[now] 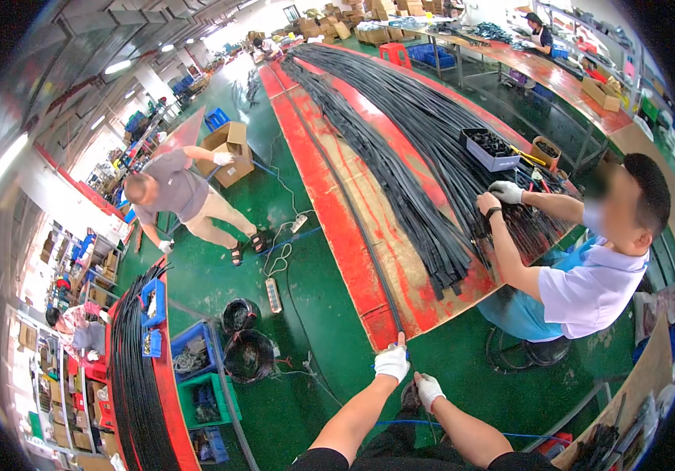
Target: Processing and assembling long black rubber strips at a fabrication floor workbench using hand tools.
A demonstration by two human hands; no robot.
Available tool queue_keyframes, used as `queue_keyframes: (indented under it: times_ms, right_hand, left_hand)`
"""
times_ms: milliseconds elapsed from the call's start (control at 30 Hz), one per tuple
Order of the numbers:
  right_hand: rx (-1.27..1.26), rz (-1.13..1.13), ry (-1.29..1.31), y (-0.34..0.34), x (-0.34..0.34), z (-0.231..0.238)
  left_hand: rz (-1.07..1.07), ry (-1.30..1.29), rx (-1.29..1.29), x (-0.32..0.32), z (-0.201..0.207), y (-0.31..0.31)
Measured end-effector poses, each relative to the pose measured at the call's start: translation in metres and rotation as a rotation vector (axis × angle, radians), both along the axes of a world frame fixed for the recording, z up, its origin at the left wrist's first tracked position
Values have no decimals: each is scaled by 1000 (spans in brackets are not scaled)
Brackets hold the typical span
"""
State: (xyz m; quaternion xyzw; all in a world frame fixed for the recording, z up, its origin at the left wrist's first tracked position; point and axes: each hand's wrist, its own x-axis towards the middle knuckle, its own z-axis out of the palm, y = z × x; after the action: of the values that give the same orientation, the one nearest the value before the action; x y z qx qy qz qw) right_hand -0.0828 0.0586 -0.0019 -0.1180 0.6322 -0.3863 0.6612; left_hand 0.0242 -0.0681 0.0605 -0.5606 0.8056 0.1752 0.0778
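At the near corner of the long red table (425,315), my white-gloved left hand (391,363) is closed around the near end of a long black strip (351,206), with one bare fingertip showing. The strip runs along the table's left edge toward the far end. Lower and to the right, my gloved right hand (430,391) hangs off the table with its fingers curled; whatever may be inside them is hidden. A thick bundle of black strips (400,200) lies lengthwise on the table, to the right of the single strip.
A seated co-worker (589,275) handles strips at the table's right side, beside a box of black parts (491,149). Another person (180,196) stands left by a carton (229,153). Black coils (248,355), crates (205,400), a power strip (273,295) and cables are on the floor.
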Motion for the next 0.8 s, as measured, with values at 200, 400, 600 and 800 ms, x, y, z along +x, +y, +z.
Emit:
queue_keyframes:
  times_ms: [200, 400, 600, 800]
  right_hand:
    - [46, -7, -2, -4, 3, 13]
    - [-91, -45, 205, -24, -1, -14]
    - [-146, 51, 322, -24, 3, -16]
    - [-114, -37, 186, 1, 7, -12]
  left_hand:
    - [22, 7, 38, 4, 3, 3]
    - [2, 27, 2, 0, -3, 9]
    - [18, 31, -105, -8, -23, 5]
    - [32, -18, -135, -12, -15, 7]
